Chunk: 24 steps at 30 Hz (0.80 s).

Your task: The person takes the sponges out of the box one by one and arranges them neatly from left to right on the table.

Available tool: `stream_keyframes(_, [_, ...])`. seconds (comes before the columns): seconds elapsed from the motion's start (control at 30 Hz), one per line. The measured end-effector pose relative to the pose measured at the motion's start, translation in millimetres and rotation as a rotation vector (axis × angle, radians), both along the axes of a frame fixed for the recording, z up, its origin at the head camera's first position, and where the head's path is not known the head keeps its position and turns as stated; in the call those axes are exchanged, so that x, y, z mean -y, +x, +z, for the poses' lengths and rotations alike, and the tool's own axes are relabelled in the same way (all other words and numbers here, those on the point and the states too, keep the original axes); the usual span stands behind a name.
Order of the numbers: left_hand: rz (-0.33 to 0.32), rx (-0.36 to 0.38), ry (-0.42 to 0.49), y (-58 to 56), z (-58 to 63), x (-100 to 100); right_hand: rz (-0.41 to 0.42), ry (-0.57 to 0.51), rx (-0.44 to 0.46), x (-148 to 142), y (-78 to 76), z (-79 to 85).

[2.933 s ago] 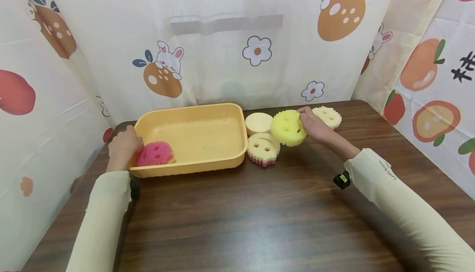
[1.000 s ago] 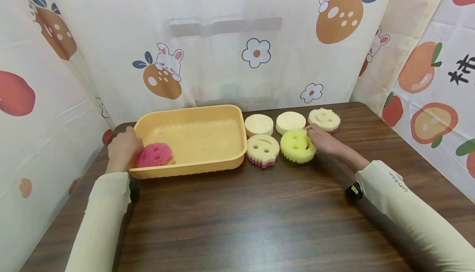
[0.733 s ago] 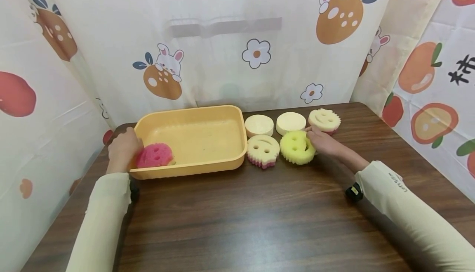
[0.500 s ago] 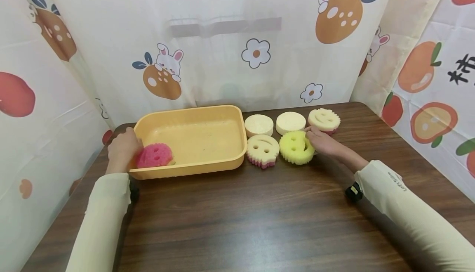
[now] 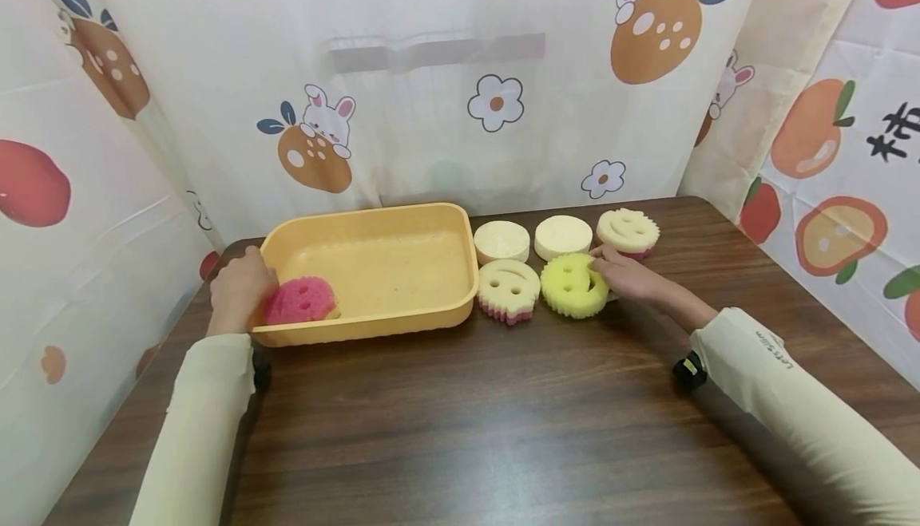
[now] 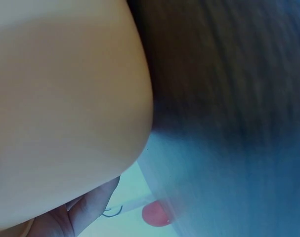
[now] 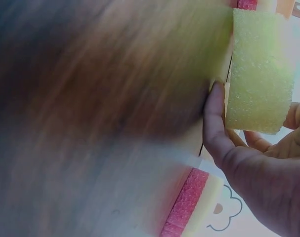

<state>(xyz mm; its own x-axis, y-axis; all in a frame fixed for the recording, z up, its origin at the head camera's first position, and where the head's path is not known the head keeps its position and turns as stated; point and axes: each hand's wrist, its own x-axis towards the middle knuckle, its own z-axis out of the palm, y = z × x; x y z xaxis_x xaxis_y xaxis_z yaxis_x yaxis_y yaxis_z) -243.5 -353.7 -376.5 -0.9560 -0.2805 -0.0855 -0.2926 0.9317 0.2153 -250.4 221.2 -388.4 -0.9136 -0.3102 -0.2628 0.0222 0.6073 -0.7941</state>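
My right hand pinches a yellow smiley-face sponge by its right edge, low over the table in the front row. In the right wrist view the thumb lies along one face of this sponge, with other fingers on its far side. Just left of it sits a cream-and-pink face sponge. My left hand grips the left rim of a yellow tray. Inside the tray, by that hand, rests a pink face sponge. The tray's wall fills much of the left wrist view, hiding most of the hand.
Two plain round cream sponges stand behind the front row, right of the tray. Further right is another cream-and-pink smiley sponge, behind the right hand. Patterned curtains border the dark wooden table at the back and sides.
The right hand has brought the yellow sponge down and toward the right, uncovering the second round cream sponge behind it. Over the last second it barely moves. The left hand stays on the tray.
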Motion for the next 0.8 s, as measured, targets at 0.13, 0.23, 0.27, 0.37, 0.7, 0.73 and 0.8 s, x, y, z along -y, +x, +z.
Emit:
stream_keyframes(0.13, [0.004,-0.005,-0.007,-1.6,0.4,0.6,0.016,0.042,-0.028,-0.5,0.2,1.3])
stream_keyframes(0.23, [0.008,-0.008,-0.010,-3.1,1.1,0.3,0.035,0.101,-0.081,-1.8,0.7,3.1])
stream_keyframes(0.27, [0.009,-0.009,-0.010,-3.2,1.6,0.1,0.039,0.121,-0.098,-2.5,0.3,3.1])
stream_keyframes(0.37, [0.011,-0.010,-0.009,-3.5,2.8,-0.4,0.046,0.178,-0.155,-4.2,0.6,4.3])
stream_keyframes(0.7, [0.016,0.000,-0.002,-0.7,3.3,-1.3,0.085,0.186,-0.160,-5.0,0.1,5.2])
stream_keyframes(0.73, [0.017,0.002,0.000,-0.2,3.1,-1.6,0.085,0.193,-0.162,-4.8,0.5,5.2])
stream_keyframes(0.8, [0.015,0.004,0.000,0.3,2.6,-1.6,0.086,0.205,-0.172,-4.2,1.4,5.0])
